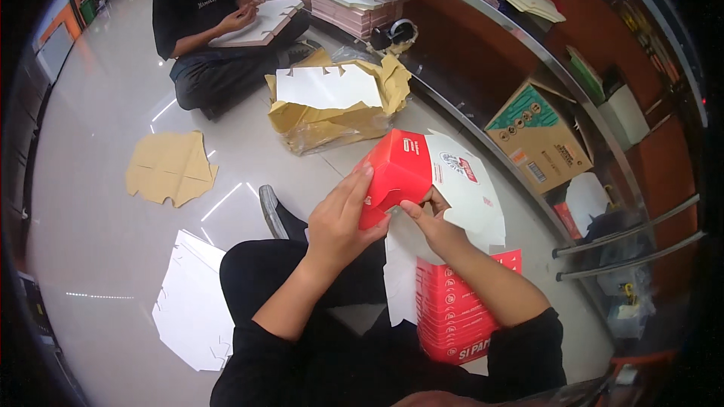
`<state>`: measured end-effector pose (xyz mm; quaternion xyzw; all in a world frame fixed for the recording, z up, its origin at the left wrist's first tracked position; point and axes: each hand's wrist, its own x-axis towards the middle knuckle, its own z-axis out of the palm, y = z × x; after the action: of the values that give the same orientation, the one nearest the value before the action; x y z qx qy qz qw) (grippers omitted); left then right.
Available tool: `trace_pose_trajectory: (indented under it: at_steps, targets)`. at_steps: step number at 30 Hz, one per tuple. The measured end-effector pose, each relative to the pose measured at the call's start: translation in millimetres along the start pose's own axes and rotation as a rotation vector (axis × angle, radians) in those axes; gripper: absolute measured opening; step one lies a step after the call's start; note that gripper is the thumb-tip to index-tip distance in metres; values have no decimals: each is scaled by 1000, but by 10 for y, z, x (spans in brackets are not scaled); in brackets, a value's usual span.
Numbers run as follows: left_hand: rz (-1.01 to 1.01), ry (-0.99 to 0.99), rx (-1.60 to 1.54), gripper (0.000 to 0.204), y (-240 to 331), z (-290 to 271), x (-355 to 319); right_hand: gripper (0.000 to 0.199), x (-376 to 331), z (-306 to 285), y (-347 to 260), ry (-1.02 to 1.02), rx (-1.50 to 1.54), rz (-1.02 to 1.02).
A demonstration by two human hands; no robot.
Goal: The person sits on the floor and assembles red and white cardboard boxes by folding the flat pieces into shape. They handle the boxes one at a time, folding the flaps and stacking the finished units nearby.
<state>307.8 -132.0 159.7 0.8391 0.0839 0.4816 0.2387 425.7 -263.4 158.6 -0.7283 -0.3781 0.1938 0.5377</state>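
Note:
In front of me I hold a red and white cardboard box (400,166), partly folded and tilted, with its white panel on the right. My left hand (337,218) wraps round the box's red left side, fingers on the outer face and thumb at the lower edge. At the opening on its near side, my right hand (437,232) grips the card edge; some of its fingertips are hidden inside. Below my right forearm stands a stack of nested red boxes (456,309), partly covered by that arm. White card (401,279) shows beside the stack.
White flat cardboard blanks (194,305) lie left of my leg. Ahead, torn brown wrapping (332,124) surrounds more white blanks (328,89). Brown paper (170,169) lies on the floor. A seated co-worker (207,22) handles a white board. Shelving with a carton (539,136) runs along the right.

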Motion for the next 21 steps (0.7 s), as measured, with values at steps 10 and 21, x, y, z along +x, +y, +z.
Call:
trace_pose_trajectory:
  at_steps: [10,21]
  targets:
    - [-50,27,-1,66,-7,65,-22,26,-5,131,90,91,17,-71]
    - [24,-26,-107,70,-73,72,-53,23,-16,48,12,96,-171,-107]
